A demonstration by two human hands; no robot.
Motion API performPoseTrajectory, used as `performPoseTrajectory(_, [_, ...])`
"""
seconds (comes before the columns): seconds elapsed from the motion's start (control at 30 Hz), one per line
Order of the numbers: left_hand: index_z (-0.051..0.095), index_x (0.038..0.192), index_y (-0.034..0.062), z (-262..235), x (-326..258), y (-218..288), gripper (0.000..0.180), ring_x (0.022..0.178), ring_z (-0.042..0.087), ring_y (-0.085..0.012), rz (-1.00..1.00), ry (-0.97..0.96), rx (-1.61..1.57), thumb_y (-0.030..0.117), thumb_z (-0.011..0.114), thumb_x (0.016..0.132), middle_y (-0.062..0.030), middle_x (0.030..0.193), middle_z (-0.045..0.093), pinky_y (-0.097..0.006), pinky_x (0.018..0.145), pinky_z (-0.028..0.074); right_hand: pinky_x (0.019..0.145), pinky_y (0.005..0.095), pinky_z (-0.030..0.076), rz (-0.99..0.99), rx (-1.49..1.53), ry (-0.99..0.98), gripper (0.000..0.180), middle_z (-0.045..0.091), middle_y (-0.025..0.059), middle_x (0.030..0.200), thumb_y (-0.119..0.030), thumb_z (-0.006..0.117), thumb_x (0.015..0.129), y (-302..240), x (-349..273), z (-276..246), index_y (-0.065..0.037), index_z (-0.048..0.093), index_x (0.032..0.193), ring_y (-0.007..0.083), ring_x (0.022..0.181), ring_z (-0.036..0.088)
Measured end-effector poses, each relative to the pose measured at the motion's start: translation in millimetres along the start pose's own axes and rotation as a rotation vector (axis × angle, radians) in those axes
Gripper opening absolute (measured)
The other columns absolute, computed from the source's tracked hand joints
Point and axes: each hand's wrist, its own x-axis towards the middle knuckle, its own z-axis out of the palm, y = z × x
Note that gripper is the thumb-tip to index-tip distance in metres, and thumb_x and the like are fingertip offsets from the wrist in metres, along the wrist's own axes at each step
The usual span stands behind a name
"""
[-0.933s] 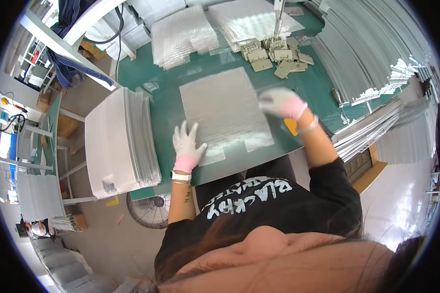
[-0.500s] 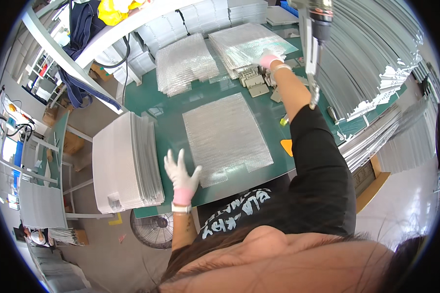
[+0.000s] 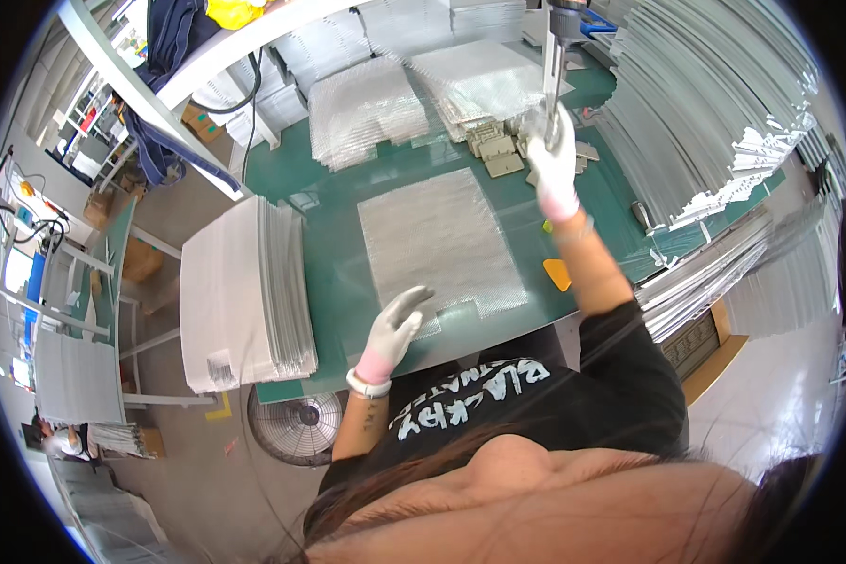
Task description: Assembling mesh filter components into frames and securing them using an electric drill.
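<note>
A clear bubble-wrap sheet (image 3: 437, 240) lies flat on the green mat (image 3: 334, 273). My left hand (image 3: 395, 324), in a white glove with a pink cuff, rests open on the sheet's near corner. My right hand (image 3: 552, 155), gloved the same way, reaches far across the mat to a pile of small beige parts (image 3: 501, 150). Its fingers are curled at the foot of an upright metal post (image 3: 555, 66). Whether it holds a part or the post I cannot tell.
A tall stack of white sheets (image 3: 244, 296) stands at the mat's left edge. Bubble-wrap stacks (image 3: 367, 108) sit at the back. Piles of long grey strips (image 3: 714, 103) fill the right side. An orange scraper (image 3: 556, 274) lies near the front. A floor fan (image 3: 296, 425) stands below.
My right hand has gone from the sheet's far right corner out to the beige parts at the back. My left hand has stayed on the sheet's near corner.
</note>
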Motion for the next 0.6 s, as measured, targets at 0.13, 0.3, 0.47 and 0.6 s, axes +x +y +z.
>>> performPoseTrajectory(0.13, [0.029, 0.150, 0.0051, 57.4, 29.4, 22.1, 0.067, 0.126, 0.050, -0.0274, 0.362, 0.195, -0.833, 0.012, 0.062, 0.093, -0.0143, 0.138, 0.048, -0.037, 0.110, 0.036, 0.111, 0.0510, 0.031, -0.234, -0.394, -0.306, 0.108, 0.033, 0.0207, 0.147, -0.037, 0.089, 0.063, -18.9, -133.2, 22.6, -0.009, 0.030, 0.149, 0.0386, 0.141, 0.030])
performPoseTrajectory(0.3, [0.033, 0.147, 0.0021, 43.7, 11.9, 16.3, 0.053, 0.105, 0.059, -0.0174, 0.345, 0.846, -0.232, -0.006, 0.045, 0.096, -0.0117, 0.120, 0.056, -0.027, 0.088, 0.050, 0.113, 0.0649, 0.011, -0.025, -0.988, -0.582, 0.092, 0.027, 0.0280, 0.150, -0.042, 0.088, 0.058, -94.3, -164.7, 24.8, -0.011, 0.051, 0.137, 0.0533, 0.140, 0.016])
performPoseTrajectory(0.47, [0.042, 0.141, -0.0037, 8.1, -10.5, 7.2, 0.050, 0.112, 0.060, -0.0246, 0.183, 0.506, -0.637, -0.006, 0.053, 0.091, -0.0206, 0.124, 0.054, -0.032, 0.090, 0.053, 0.070, 0.0335, 0.052, 0.471, -0.946, -0.408, 0.086, 0.066, 0.0203, 0.097, -0.018, 0.073, 0.079, -106.0, -130.1, -16.6, -0.008, 0.028, 0.152, 0.0293, 0.073, 0.064])
performPoseTrajectory(0.6, [0.042, 0.143, 0.0009, 3.0, 10.8, -0.3, 0.066, 0.100, 0.061, -0.0240, 0.183, 0.697, 0.207, 0.010, 0.070, 0.084, -0.0175, 0.117, 0.058, -0.034, 0.090, 0.051, 0.061, 0.0359, 0.049, 0.431, -1.053, -0.485, 0.086, 0.059, 0.0129, 0.069, -0.021, 0.073, 0.079, -90.5, -141.9, -19.0, -0.011, 0.030, 0.152, 0.0279, 0.062, 0.060])
